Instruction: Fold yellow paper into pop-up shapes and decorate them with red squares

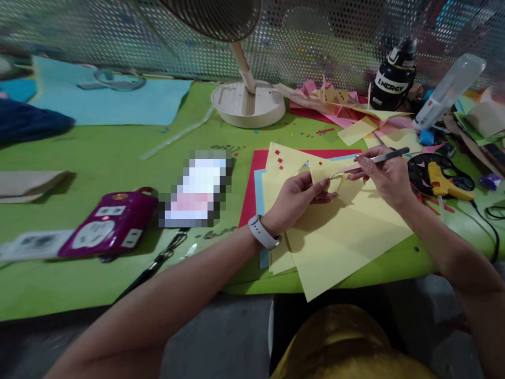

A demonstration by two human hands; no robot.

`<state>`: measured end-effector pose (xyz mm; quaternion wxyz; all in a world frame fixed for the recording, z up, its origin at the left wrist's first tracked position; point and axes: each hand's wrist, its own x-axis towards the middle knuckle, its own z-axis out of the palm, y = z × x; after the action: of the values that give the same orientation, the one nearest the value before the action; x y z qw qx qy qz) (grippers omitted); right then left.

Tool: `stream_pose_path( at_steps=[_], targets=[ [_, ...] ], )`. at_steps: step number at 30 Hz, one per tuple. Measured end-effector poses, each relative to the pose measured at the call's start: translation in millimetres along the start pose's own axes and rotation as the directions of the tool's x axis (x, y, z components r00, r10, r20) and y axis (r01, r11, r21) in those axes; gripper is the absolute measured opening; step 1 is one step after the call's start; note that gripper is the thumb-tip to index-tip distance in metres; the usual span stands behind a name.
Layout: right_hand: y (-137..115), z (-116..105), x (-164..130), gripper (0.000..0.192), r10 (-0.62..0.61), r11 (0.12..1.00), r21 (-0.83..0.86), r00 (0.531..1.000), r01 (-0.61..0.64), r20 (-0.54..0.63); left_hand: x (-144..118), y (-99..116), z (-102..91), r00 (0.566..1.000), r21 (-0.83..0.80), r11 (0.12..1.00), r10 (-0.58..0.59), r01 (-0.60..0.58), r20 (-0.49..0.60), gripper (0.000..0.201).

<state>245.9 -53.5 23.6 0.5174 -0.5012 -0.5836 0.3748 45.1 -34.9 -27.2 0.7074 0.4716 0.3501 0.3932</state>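
Observation:
My right hand (384,171) is closed around metal tweezers (389,156), whose bent tip points left toward my left thumb. My left hand (303,195), with a white watch on the wrist, pinches a small piece of yellow paper (321,171) that has a tiny red square on it. Whether the tip touches the paper or my thumb I cannot tell. Under both hands lie large yellow sheets (343,237), spread at angles over a light blue sheet (259,195) and a red sheet (248,205). Several small red squares (278,159) rest on the yellow paper at the upper left.
Left of the sheets lie a blurred-out phone (197,189) and a purple case (110,221). A fan base (248,108), paper scraps (357,130), a dark bottle (392,79) and a clear bottle (450,92) stand behind. At right is a yellow glue gun (442,181) with its cord.

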Motion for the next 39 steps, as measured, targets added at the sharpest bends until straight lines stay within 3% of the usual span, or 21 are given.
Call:
stream_pose_path(
  at_steps=[11, 21, 30, 39],
  targets=[
    [10.3, 0.5, 0.1, 0.044, -0.014, 1.0, 0.022, 0.99, 0.018, -0.14, -2.2, 1.3, 3.2, 0.999, 0.036, 0.999, -0.011, 0.009, 0.042, 0.033],
    [0.6, 1.5, 0.2, 0.049, -0.002, 1.0, 0.007, 0.999, 0.002, -0.032, -1.1, 0.9, 1.0, 1.0, 0.034, 0.999, -0.028, 0.028, 0.0, 0.032],
    [1.1, 1.2, 0.6, 0.046, -0.058, 0.998, 0.011, 0.998, 0.059, -0.02, 1.0, -0.2, 0.3, 1.0, -0.024, 0.999, -0.023, 0.023, 0.021, 0.043],
    [3.5, 2.4, -1.1, 0.043, -0.113, 0.993, -0.019, 0.993, 0.113, -0.027, -0.4, 1.6, 1.1, 1.0, -0.024, 1.0, -0.012, 0.013, 0.029, 0.04]
  ],
)
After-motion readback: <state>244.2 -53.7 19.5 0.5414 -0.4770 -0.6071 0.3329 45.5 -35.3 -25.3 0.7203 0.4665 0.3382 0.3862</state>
